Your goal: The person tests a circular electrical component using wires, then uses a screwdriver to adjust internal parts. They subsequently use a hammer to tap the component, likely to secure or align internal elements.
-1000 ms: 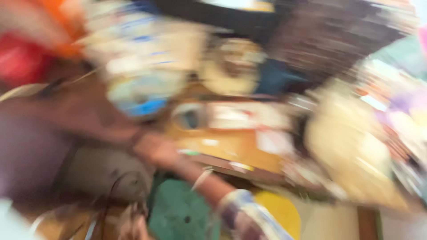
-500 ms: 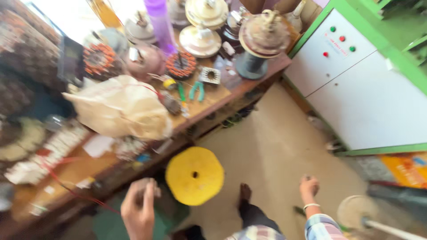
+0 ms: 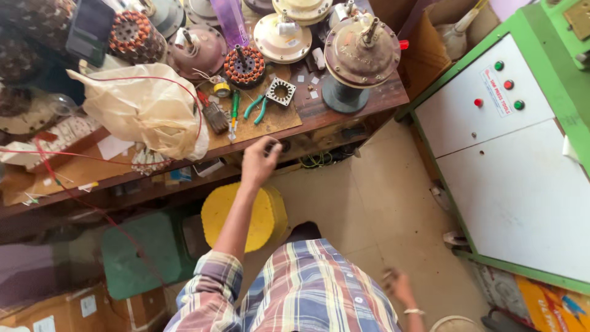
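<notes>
The left hand point(image 3: 259, 161) reached the front edge of the wooden surface point(image 3: 344, 107), fingers loosely curled, gripping nothing, just below the green-handled pliers point(image 3: 255, 107) and brush point(image 3: 216, 117). The right hand point(image 3: 398, 286) hung blurred above the floor point(image 3: 369, 197); I could not tell its fingers' state.

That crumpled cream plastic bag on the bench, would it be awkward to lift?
Probably. The plastic bag looks thin and wrinkled, so it would likely sag and change shape in a grip. It bulges as if stuffed, so it may weigh more than it seems. A red wire draped over it might snag.
</notes>
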